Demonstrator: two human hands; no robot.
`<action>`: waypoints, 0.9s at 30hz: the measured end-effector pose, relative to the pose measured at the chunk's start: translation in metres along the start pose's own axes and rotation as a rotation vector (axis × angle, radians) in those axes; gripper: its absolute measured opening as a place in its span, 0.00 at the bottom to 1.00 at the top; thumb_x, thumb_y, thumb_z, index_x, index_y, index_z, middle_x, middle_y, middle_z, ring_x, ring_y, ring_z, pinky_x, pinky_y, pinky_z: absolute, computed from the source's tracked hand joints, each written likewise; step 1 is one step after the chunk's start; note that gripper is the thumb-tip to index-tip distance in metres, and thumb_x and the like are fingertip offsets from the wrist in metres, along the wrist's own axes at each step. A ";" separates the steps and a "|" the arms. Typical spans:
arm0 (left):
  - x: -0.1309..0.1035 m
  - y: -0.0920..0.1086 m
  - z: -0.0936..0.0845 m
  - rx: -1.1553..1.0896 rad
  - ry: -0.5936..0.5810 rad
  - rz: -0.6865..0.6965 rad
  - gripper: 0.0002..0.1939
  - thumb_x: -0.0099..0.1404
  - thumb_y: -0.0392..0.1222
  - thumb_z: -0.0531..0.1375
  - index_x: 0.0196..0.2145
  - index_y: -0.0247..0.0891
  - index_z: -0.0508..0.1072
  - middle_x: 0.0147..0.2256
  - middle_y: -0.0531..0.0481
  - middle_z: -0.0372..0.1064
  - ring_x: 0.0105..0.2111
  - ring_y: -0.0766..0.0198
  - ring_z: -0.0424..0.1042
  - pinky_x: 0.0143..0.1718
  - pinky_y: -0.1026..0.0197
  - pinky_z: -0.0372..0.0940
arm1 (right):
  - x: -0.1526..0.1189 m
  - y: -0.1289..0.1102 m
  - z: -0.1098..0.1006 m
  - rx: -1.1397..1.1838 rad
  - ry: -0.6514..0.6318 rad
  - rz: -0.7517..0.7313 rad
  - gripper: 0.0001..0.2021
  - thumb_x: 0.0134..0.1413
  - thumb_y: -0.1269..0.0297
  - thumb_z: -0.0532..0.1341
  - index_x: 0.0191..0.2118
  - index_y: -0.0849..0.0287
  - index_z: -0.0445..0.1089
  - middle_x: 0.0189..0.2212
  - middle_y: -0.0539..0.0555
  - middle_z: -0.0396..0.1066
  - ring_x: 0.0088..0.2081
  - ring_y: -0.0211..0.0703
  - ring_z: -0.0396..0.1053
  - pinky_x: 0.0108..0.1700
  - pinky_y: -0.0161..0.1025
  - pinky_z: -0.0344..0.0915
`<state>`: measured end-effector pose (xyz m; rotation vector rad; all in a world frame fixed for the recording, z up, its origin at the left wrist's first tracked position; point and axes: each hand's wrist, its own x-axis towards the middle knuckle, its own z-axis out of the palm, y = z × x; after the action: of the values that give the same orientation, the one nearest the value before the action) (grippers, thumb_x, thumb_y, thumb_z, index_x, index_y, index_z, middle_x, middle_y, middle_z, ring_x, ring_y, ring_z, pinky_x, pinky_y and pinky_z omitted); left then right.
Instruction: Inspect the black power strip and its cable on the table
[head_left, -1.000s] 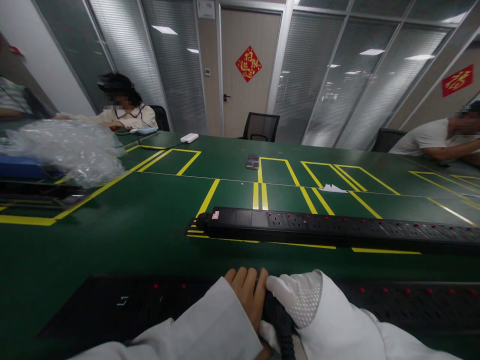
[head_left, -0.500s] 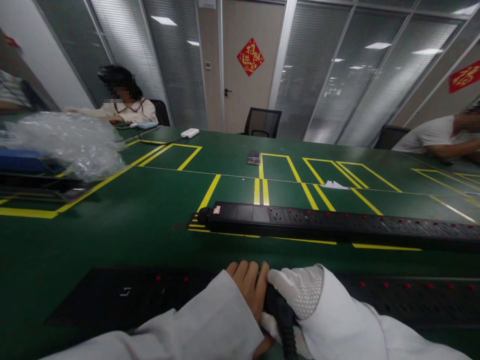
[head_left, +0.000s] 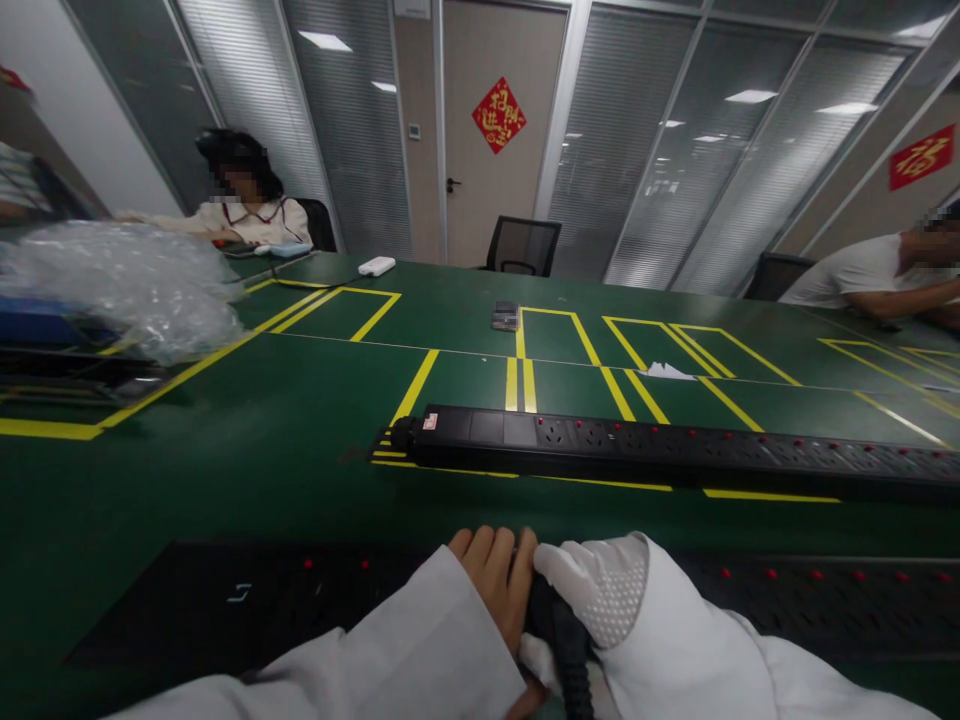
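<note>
My left hand (head_left: 496, 580), bare below a white sleeve, is closed round a black plug with a thick ribbed cable (head_left: 559, 625). My right hand (head_left: 600, 585), in a white dotted glove, grips the same plug from the other side, and the two hands touch. Beneath them a long black power strip (head_left: 810, 600) with red lights lies across the green table, partly covered by my hands and sleeves. Beyond it a second black power strip (head_left: 600, 445), with a row of sockets and red dots, lies along yellow tape lines.
Clear plastic wrapping (head_left: 135, 285) lies on a blue item at the left. Farther back on the table (head_left: 315, 390) are a white box (head_left: 376, 266), a small dark object (head_left: 505, 316) and crumpled white paper (head_left: 666, 371). People sit at the far left and far right.
The whole view has shifted slightly. Both hands keep their hold on the plug, and nothing on the table has visibly moved.
</note>
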<state>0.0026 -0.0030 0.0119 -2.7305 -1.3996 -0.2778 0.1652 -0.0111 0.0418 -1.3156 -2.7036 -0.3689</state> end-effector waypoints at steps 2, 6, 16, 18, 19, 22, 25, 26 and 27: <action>0.000 -0.001 0.001 0.025 0.015 0.026 0.17 0.67 0.35 0.47 0.51 0.34 0.67 0.35 0.45 0.67 0.33 0.55 0.67 0.31 0.54 0.60 | 0.001 0.001 0.000 0.001 0.012 -0.011 0.21 0.43 0.45 0.57 0.39 0.56 0.63 0.23 0.46 0.66 0.22 0.44 0.66 0.26 0.41 0.34; 0.000 0.001 0.005 0.040 0.066 0.031 0.16 0.68 0.32 0.46 0.49 0.34 0.68 0.33 0.45 0.68 0.31 0.57 0.67 0.30 0.55 0.59 | 0.003 -0.001 0.007 -0.052 0.090 0.007 0.12 0.46 0.52 0.60 0.33 0.54 0.63 0.19 0.44 0.64 0.18 0.43 0.64 0.26 0.41 0.32; 0.000 0.002 0.004 0.029 0.069 0.003 0.16 0.67 0.34 0.47 0.49 0.35 0.68 0.33 0.46 0.67 0.31 0.57 0.67 0.30 0.55 0.59 | 0.001 -0.003 0.009 -0.073 0.148 0.038 0.07 0.51 0.57 0.60 0.33 0.53 0.64 0.19 0.43 0.63 0.19 0.42 0.63 0.24 0.42 0.39; 0.000 0.001 0.005 0.047 0.079 0.010 0.17 0.67 0.31 0.46 0.49 0.35 0.68 0.33 0.45 0.67 0.31 0.57 0.67 0.30 0.55 0.59 | 0.000 -0.002 0.006 -0.038 0.102 0.022 0.13 0.48 0.52 0.60 0.37 0.55 0.65 0.21 0.44 0.64 0.20 0.43 0.65 0.25 0.42 0.41; 0.000 0.001 0.005 0.051 0.079 0.017 0.17 0.66 0.31 0.46 0.49 0.35 0.68 0.33 0.45 0.67 0.31 0.57 0.67 0.29 0.55 0.59 | 0.000 -0.002 0.004 -0.014 0.073 0.009 0.17 0.46 0.49 0.59 0.38 0.55 0.64 0.22 0.45 0.65 0.21 0.43 0.65 0.25 0.42 0.42; 0.001 0.001 0.006 0.050 0.072 0.008 0.17 0.67 0.31 0.45 0.48 0.36 0.68 0.33 0.46 0.67 0.31 0.58 0.67 0.30 0.56 0.59 | -0.001 -0.001 0.000 0.029 0.025 -0.006 0.21 0.44 0.47 0.57 0.41 0.57 0.64 0.24 0.46 0.66 0.23 0.44 0.66 0.25 0.42 0.43; 0.001 0.001 0.004 0.028 0.023 0.015 0.16 0.66 0.36 0.50 0.49 0.34 0.67 0.34 0.45 0.67 0.32 0.57 0.67 0.31 0.55 0.60 | 0.000 0.000 -0.002 0.006 0.016 -0.016 0.20 0.45 0.48 0.55 0.40 0.57 0.63 0.24 0.47 0.66 0.23 0.44 0.66 0.25 0.42 0.41; 0.002 0.001 0.003 0.019 0.000 0.021 0.17 0.65 0.39 0.51 0.50 0.33 0.67 0.35 0.44 0.67 0.32 0.55 0.67 0.31 0.54 0.60 | 0.000 0.000 -0.002 -0.007 0.019 -0.020 0.20 0.45 0.48 0.55 0.40 0.57 0.63 0.24 0.47 0.66 0.23 0.44 0.67 0.25 0.42 0.40; 0.002 0.002 0.002 0.013 -0.021 0.025 0.18 0.65 0.40 0.52 0.50 0.33 0.67 0.35 0.43 0.68 0.32 0.55 0.67 0.30 0.54 0.59 | 0.000 0.000 -0.002 -0.017 0.017 -0.023 0.20 0.45 0.48 0.55 0.39 0.57 0.62 0.24 0.47 0.66 0.23 0.44 0.67 0.26 0.42 0.39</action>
<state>0.0051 -0.0022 0.0107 -2.7460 -1.3666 -0.2381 0.1653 -0.0114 0.0441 -1.2802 -2.7096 -0.4050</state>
